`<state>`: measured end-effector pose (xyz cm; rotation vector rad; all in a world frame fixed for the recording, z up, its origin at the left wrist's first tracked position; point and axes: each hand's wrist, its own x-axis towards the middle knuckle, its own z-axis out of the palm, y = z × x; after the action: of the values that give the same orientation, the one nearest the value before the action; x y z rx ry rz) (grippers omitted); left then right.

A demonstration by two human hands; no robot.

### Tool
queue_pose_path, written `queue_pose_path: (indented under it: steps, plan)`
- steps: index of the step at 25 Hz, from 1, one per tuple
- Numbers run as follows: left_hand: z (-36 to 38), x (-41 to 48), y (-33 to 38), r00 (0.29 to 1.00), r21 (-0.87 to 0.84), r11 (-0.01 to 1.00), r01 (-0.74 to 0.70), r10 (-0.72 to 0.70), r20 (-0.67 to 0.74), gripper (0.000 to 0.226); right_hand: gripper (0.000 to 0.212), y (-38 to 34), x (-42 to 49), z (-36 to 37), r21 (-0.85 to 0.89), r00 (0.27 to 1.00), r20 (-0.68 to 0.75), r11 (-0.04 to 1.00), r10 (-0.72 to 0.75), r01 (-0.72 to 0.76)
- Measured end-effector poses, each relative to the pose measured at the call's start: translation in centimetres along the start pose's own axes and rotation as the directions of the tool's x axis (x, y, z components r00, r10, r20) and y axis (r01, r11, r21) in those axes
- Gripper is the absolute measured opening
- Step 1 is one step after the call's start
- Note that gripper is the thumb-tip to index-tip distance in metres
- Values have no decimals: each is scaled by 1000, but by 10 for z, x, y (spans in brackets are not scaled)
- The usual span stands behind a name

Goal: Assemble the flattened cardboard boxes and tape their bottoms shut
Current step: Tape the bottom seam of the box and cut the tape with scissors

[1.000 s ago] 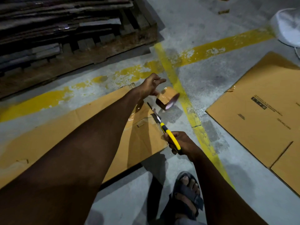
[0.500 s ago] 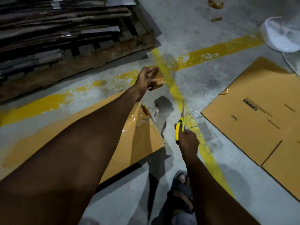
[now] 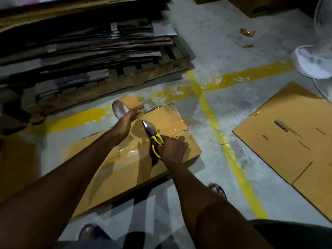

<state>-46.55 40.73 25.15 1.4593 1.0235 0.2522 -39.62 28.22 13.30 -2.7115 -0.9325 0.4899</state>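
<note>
An assembled cardboard box (image 3: pixel 125 169) lies on the floor in front of me, with glossy clear tape running along its upturned face. My left hand (image 3: pixel 130 115) reaches over the box's far end and holds a brown tape roll (image 3: pixel 119 109) just above that edge. My right hand (image 3: pixel 173 149) grips yellow-handled scissors (image 3: pixel 152 134) over the box. The blades are slightly parted and point up-left at the stretch of tape beside my left hand.
A wooden pallet (image 3: pixel 125 81) stacked with flattened cardboard sits at the far left. Another flattened box (image 3: pixel 287 133) lies on the right. A white fan base (image 3: pixel 312 63) stands far right. Yellow floor lines (image 3: pixel 224 141) cross nearby. Tape scraps (image 3: pixel 248 32) and my sandalled foot (image 3: pixel 217 190) are on the floor.
My left hand drew the tape roll back over the box's far edge. My right hand swung the scissors from beside the box up over it, blades toward the tape. My view tilted up.
</note>
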Motion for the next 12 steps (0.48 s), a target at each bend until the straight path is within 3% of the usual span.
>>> queue_pose_path:
  steps: [5, 9, 12]
  plan:
    - [-12, -6, -44, 999, -82, 996, 42, -41, 17, 42, 24, -7, -2, 8, -117, 991, -129, 993, -24, 9]
    - [-14, 5, -39, 999, -127, 991, 32, -34, -14, 42, 25, -11, 19, 7, -169, 995, -43, 983, -87, 79]
    - [-19, 12, -50, 1000, -99, 995, 19, -22, -21, 40, 20, -9, 22, 14, -165, 988, -55, 977, -142, 131]
